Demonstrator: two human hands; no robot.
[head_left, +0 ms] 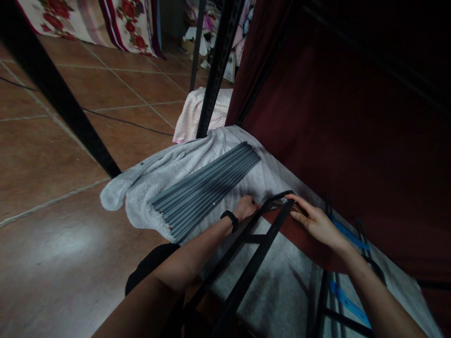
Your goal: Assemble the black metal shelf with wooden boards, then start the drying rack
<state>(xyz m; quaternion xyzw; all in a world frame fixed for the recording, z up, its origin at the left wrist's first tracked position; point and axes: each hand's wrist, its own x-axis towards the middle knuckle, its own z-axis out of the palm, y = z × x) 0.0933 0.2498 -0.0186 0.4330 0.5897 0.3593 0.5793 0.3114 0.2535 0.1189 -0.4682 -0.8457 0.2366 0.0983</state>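
A black metal frame (255,239) with two long rails and a crossbar stands tilted in front of me, its narrow end pointing away. My right hand (315,223) grips the far corner between thumb and fingers, beside a small shiny screw (284,200). At the left rail, my left hand (245,207) is closed against the frame, its fingertips partly hidden. A black band (230,219) circles the left wrist. Just beyond that hand, several thin grey metal tubes (207,188) lie side by side on a grey fleecy blanket (148,188).
Dark upright posts (220,65) rise at the left and back. A maroon cloth (317,108) hangs along the right. More black frames with blue strips (347,300) lie at lower right. A cable (127,123) crosses the tiled floor (52,188). Behind is a striped cloth (188,112).
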